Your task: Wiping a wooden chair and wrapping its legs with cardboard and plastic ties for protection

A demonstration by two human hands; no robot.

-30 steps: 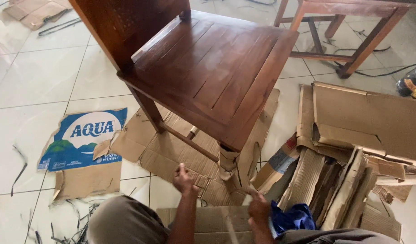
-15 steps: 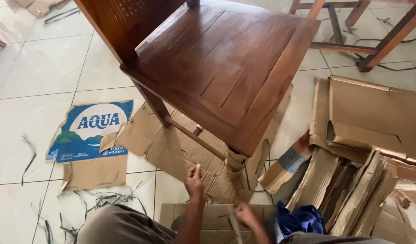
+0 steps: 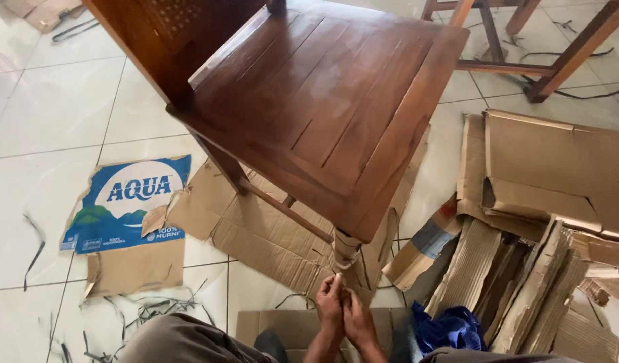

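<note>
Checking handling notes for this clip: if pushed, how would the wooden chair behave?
The wooden chair looks like solid dark wood, so probably heavy and stiff. Its cardboard-wrapped leg on flattened cardboard may slide rather than tip.

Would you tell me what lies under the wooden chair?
Under the chair lies flattened brown cardboard on the tiled floor. The seat hides the middle of it. Both hands touch the wrapped front leg.
</note>
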